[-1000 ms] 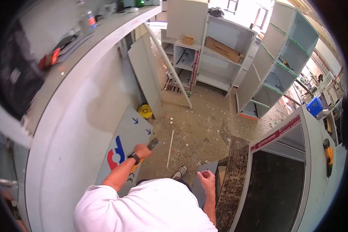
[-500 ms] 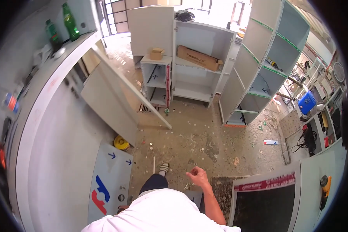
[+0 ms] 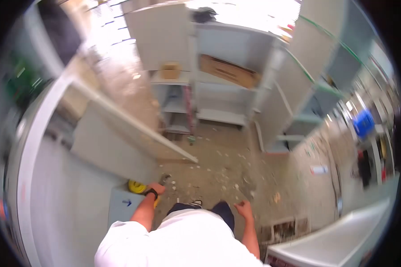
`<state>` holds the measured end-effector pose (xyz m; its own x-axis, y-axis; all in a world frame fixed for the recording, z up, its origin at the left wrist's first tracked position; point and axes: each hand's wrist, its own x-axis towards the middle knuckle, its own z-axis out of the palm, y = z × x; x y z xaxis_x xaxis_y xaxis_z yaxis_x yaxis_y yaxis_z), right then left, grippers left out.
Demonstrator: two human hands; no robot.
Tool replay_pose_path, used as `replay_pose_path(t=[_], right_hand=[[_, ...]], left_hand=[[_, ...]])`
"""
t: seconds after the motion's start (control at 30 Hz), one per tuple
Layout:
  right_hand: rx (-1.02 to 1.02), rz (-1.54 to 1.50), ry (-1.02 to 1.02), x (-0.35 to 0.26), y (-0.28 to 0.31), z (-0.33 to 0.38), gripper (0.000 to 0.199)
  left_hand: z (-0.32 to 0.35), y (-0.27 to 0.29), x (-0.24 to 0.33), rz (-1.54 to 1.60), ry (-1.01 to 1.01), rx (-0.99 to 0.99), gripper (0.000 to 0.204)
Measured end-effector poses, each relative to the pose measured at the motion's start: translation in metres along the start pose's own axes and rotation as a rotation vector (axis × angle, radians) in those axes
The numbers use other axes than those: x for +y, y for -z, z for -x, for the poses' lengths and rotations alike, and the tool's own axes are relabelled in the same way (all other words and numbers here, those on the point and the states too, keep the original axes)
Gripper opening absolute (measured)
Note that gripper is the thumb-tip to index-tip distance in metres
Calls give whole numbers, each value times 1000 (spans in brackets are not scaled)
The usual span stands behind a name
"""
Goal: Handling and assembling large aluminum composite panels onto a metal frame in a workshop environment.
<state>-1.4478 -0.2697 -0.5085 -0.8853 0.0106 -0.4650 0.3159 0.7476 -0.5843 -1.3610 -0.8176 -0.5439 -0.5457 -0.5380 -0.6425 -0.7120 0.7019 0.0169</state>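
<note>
— Two hands are in view, both the person's own. Nearest the camera is the white shirt (image 3: 182,242), filling the lower edge, with the forearms reaching out past it.

— State of the left hand?

— The left hand (image 3: 156,189), a dark watch band at its wrist, is closed around a small dark tool (image 3: 165,179) whose tip points away from the body. The picture is blurred by motion, so the kind of tool cannot be told. The hand sits just beside a yellow round object (image 3: 136,187) lying at the far edge of a pale panel (image 3: 124,207) marked with a blue arrow.

— And the right hand?

— The right hand (image 3: 244,209) holds nothing; its fingers are loosely curled, half open, above the gritty floor (image 3: 218,173).

— Further out?

— One shoe (image 3: 195,204) shows beyond the dark trousers. Pale chips lie scattered over the floor. To the left, a large white board (image 3: 107,147) leans at a tilt. Beyond it stands an open white shelf unit (image 3: 223,89) with a long brown carton (image 3: 229,71) on an upper shelf and a small cardboard box (image 3: 170,70) on the lower unit beside it. Well apart to the right, a blue container (image 3: 364,122) sits among more shelving.
</note>
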Motion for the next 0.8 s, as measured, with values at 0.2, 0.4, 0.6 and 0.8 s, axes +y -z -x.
replay_pose_path(t=[0.2,0.4,0.6,0.8], right_hand=[[30,-72,-307,94,7,-70,38],[126,-278,-460,160,62,-146,39],[52,-156,-674,293,123,-194,63],[239,-390,-793,349,225,-232,53]], left_hand=[[-90,71,170,-171,-233,123,49],[-101,41,295,-381,-291,6,50],[-92,-4,510,-813,-463,-245,72],[-96,-14,753,-773,-37,-826,96]])
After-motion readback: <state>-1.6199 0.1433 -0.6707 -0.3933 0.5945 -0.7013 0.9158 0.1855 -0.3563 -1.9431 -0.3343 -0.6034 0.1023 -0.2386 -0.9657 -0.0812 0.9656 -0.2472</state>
